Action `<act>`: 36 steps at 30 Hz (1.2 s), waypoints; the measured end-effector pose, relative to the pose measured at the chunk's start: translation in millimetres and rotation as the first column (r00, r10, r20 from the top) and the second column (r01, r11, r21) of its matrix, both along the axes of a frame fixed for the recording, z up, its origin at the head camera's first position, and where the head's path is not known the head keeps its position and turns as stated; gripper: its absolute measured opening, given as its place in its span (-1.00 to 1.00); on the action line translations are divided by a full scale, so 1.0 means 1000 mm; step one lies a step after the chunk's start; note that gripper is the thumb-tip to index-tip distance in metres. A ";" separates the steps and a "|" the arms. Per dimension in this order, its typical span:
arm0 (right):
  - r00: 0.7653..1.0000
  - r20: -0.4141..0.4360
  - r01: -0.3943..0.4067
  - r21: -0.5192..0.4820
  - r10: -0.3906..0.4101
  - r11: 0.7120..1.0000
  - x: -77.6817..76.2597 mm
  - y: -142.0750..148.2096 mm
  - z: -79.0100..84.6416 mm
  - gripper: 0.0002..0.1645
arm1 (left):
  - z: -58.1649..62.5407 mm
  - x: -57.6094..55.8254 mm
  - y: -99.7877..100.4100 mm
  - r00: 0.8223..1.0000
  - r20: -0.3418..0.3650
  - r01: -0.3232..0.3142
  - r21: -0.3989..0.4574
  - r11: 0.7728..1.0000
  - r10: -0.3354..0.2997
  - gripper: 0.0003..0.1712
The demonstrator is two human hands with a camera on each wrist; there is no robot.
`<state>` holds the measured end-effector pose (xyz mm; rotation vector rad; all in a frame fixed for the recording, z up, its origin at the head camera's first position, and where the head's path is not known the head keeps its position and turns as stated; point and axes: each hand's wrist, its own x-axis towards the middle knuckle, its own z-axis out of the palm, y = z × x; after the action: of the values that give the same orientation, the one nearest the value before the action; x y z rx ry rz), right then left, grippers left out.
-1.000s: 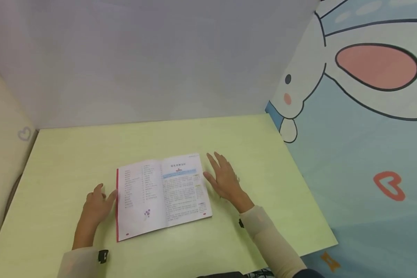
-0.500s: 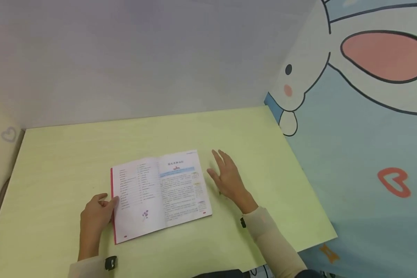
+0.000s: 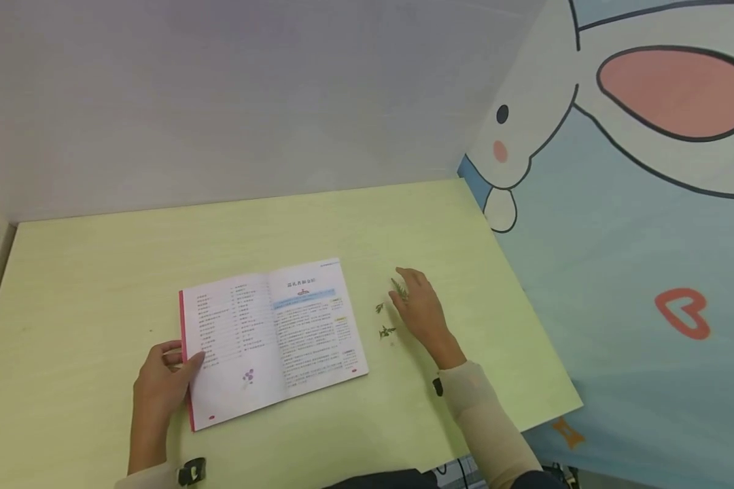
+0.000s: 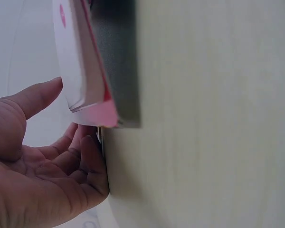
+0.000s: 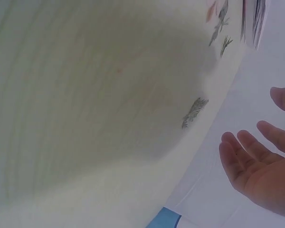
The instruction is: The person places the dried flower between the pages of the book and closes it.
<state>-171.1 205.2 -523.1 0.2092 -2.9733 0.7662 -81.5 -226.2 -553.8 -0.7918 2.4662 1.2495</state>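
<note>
An open book (image 3: 275,339) with printed pages and a red cover edge lies on the table in the head view. My left hand (image 3: 162,384) grips its left edge, thumb on the page and fingers at the cover side. The left wrist view shows the book's corner (image 4: 85,85) between thumb and curled fingers. To the right of the book, my right hand (image 3: 425,309) hovers with loosely bent fingers, holding nothing. Small green leaf sprigs (image 3: 387,332) lie beneath and beside it; one sprig (image 5: 194,112) shows apart from that hand in the right wrist view.
The pale yellow-green table (image 3: 251,238) meets a grey wall (image 3: 251,102) at the back. On the right stands a blue wall with cartoon drawings (image 3: 587,258). Black cables (image 3: 459,468) show below the table's front edge.
My left hand has taken hold of the book's left edge. The right hand has shifted right, away from the book, its fingers more bent, and the sprigs have come into sight.
</note>
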 end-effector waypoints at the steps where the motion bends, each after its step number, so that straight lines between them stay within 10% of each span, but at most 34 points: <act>1: 1.000 0.001 0.005 0.007 -0.005 1.000 0.000 0.002 -0.001 -0.40 | 0.001 0.000 0.000 1.000 -0.001 0.003 -0.002 1.000 -0.003 -0.21; 36: 0.981 0.151 0.112 0.081 -0.123 0.990 -0.004 0.019 -0.014 -0.65 | 0.008 -0.003 -0.002 0.992 0.071 0.109 -0.026 0.994 -0.107 -0.16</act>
<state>-174.9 223.7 -537.4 -0.0252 -3.1280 0.6925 -84.6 -228.7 -546.2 -0.6874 2.4427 1.1309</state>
